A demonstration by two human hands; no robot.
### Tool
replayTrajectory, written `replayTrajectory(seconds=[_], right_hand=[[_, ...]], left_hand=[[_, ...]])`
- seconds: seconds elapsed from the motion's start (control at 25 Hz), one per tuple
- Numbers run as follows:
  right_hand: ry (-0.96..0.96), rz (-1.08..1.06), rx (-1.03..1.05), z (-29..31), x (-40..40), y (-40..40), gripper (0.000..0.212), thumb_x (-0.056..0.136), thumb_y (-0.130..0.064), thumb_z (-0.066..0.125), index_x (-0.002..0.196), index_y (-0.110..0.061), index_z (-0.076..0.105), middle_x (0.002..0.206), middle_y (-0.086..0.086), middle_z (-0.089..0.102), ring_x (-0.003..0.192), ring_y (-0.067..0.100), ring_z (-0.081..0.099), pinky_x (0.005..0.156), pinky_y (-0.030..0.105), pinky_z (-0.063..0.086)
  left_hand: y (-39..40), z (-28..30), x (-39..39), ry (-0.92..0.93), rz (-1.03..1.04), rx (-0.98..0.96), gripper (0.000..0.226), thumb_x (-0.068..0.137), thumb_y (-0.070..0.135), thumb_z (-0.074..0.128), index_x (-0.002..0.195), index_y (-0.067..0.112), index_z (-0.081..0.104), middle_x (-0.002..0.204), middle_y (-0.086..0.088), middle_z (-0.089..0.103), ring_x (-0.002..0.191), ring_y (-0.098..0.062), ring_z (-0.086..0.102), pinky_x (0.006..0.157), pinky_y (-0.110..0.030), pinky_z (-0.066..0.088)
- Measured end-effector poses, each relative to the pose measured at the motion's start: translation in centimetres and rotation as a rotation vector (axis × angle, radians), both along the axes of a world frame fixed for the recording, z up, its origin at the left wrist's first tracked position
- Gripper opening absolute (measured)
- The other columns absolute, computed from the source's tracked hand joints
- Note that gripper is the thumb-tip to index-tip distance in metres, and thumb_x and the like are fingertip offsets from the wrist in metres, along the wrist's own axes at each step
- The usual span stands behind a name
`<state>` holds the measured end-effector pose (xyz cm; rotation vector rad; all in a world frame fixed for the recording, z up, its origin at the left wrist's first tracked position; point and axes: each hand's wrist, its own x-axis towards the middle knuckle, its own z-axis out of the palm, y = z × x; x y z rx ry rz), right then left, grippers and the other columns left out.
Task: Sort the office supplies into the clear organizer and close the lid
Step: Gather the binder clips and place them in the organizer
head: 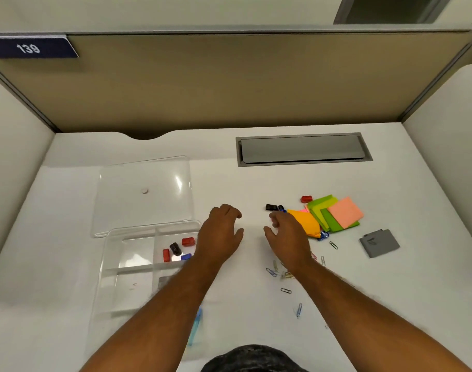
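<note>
your left hand (221, 232) and right hand (288, 232): empty, fingers spread | organizer (127, 267) left, lid off | risk: your sleeve-less forearm sweeps paper clips (285, 290) off the desk while reaching the black binder clip (271, 207)

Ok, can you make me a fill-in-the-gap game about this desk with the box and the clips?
1. The clear organizer has its lid ____.
2. The small clips in the organizer all sit in ____ compartment.
3. The pink sticky note lies on top of the ____ ones.
4. The left hand and right hand are both ____.

Missing words: off; one; green; empty
</note>
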<state>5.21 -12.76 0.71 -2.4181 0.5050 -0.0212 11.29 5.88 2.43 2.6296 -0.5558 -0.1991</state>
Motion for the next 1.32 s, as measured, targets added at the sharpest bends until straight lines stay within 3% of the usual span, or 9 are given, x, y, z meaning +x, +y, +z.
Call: replayTrajectory(seconds=[0.16, 0.36, 0.52, 0.64, 0.84, 1.04, 1.16, 1.24, 1.32], right_hand=[[0.072, -0.06, -0.063, -1.0, 1.5, -4.4, 0.032, 0.093, -0.026, 0.071, 0.122, -0.014, 0.065, 0.115, 0.009, 0.064, 0.104, 0.03, 0.064, 0.087, 0.042, 0.054], [0.231, 0.17, -0.133, -2.3, 4.2, -7.6, 0.063, 0.089, -0.025, 0.072, 0.148, -0.018, 0.05, 0.135, 0.01, 0.056, 0.115, 0.031, 0.063, 0.09, 0.042, 0.055], [0.263, 0.311, -0.231, -2.9, 5.9, -8.3, 0.039, 0.091, -0.022, 0.06, 0.131, -0.026, 0.06, 0.112, 0.004, 0.057, 0.091, 0.03, 0.066, 0.068, 0.042, 0.056], [0.288, 0.336, -0.255, -2.7, 6.9, -8.3, 0.026, 0.091, -0.023, 0.063, 0.117, -0.021, 0.062, 0.105, 0.005, 0.06, 0.089, 0.029, 0.065, 0.069, 0.038, 0.054], [0.263, 0.28, -0.151, -2.6, 7.6, -7.5, 0.03, 0.09, -0.023, 0.072, 0.118, -0.02, 0.063, 0.11, 0.007, 0.067, 0.096, 0.026, 0.063, 0.076, 0.033, 0.05], [0.191, 0.126, 0.028, -2.0, 6.3, -6.5, 0.021, 0.09, -0.015, 0.071, 0.107, -0.026, 0.066, 0.104, 0.003, 0.07, 0.088, 0.023, 0.063, 0.062, 0.023, 0.046], [0.117, 0.089, 0.154, -0.4, 4.9, -4.8, 0.022, 0.089, -0.011, 0.072, 0.103, -0.028, 0.067, 0.101, -0.003, 0.07, 0.092, 0.021, 0.063, 0.078, 0.033, 0.056], [0.047, 0.093, 0.233, 0.9, 3.9, -3.0, 0.024, 0.089, -0.01, 0.075, 0.105, -0.027, 0.069, 0.101, -0.007, 0.069, 0.091, 0.015, 0.063, 0.083, 0.028, 0.053], [0.019, 0.171, 0.279, 2.0, 3.2, 0.2, 0.025, 0.089, -0.012, 0.076, 0.108, -0.027, 0.07, 0.099, -0.013, 0.068, 0.078, 0.002, 0.06, 0.076, 0.016, 0.047]], left_hand=[[-6.3, -1.3, 2.0, 0.075, -0.088, 0.016, 0.039, 0.093, 0.027, 0.065, 0.131, 0.026, 0.057, 0.134, 0.008, 0.054, 0.12, -0.016, 0.05, 0.076, -0.027, 0.045], [-11.6, -3.6, 3.9, 0.185, -0.157, 0.046, 0.048, 0.094, 0.034, 0.066, 0.139, 0.023, 0.054, 0.138, 0.001, 0.055, 0.123, -0.023, 0.051, 0.088, -0.038, 0.053], [-12.7, -4.9, 4.4, 0.168, -0.121, 0.065, 0.025, 0.093, 0.032, 0.061, 0.115, 0.02, 0.062, 0.113, 0.0, 0.06, 0.104, -0.021, 0.055, 0.071, -0.031, 0.043], [-12.2, -5.1, 4.4, 0.196, -0.097, 0.061, 0.015, 0.089, 0.021, 0.064, 0.103, 0.02, 0.061, 0.104, 0.0, 0.059, 0.094, -0.021, 0.056, 0.069, -0.03, 0.043], [-10.2, -5.0, 3.5, 0.2, -0.04, 0.072, 0.017, 0.088, 0.012, 0.064, 0.103, 0.02, 0.065, 0.102, 0.001, 0.06, 0.091, -0.02, 0.059, 0.07, -0.027, 0.043], [-7.5, -2.3, 2.6, 0.152, 0.085, -0.061, 0.017, 0.089, 0.011, 0.066, 0.103, 0.02, 0.068, 0.102, 0.004, 0.063, 0.09, -0.016, 0.061, 0.078, -0.027, 0.052], [-4.1, 0.0, 1.2, 0.088, 0.143, -0.164, 0.017, 0.088, 0.014, 0.067, 0.101, 0.023, 0.067, 0.101, 0.008, 0.062, 0.087, -0.012, 0.06, 0.077, -0.026, 0.052], [-1.1, 1.3, 0.1, 0.043, 0.206, -0.246, 0.018, 0.085, 0.012, 0.068, 0.097, 0.024, 0.066, 0.099, 0.01, 0.062, 0.086, -0.009, 0.061, 0.074, -0.025, 0.052], [2.5, 2.1, -1.0, 0.012, 0.283, -0.271, 0.018, 0.084, 0.012, 0.071, 0.096, 0.024, 0.067, 0.097, 0.012, 0.063, 0.085, -0.006, 0.061, 0.074, -0.021, 0.051]])
